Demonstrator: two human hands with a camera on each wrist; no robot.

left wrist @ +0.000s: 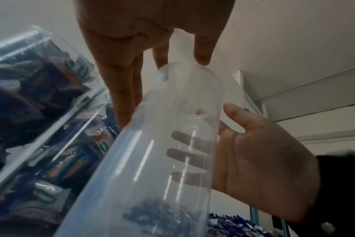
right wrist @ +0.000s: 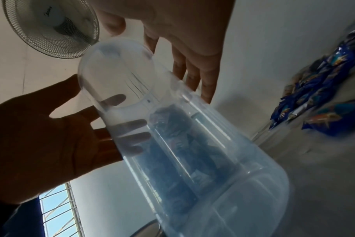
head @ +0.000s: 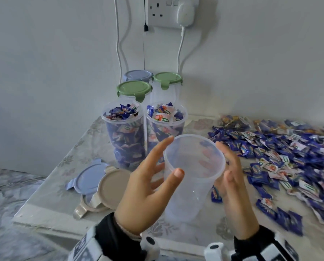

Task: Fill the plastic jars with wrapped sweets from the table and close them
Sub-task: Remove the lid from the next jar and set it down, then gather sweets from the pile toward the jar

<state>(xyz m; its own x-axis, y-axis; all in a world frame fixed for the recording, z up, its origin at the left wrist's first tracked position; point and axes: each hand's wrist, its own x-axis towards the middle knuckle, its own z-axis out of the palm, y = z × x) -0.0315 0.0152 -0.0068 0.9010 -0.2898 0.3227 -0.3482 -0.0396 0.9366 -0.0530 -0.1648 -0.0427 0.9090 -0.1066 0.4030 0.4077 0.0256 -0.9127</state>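
Observation:
An empty clear plastic jar (head: 193,166) without a lid sits between my two hands near the table's front edge. My left hand (head: 163,161) lies against its left side with fingers straight and the thumb tip on the near rim. My right hand (head: 227,162) lies against its right side, fingers also straight. In the left wrist view the right hand's (left wrist: 263,160) fingers show through the jar (left wrist: 162,160). In the right wrist view the left hand's (right wrist: 40,144) fingers show through the jar (right wrist: 192,144). A wide pile of blue and white wrapped sweets (head: 289,153) covers the table's right side.
Two open jars full of sweets (head: 123,132) (head: 165,125) stand just behind the empty one. Behind them stand three closed jars, two with green lids (head: 133,89) (head: 166,79), one with a blue lid (head: 137,75). A loose blue lid (head: 87,178) and beige lid (head: 114,187) lie at front left.

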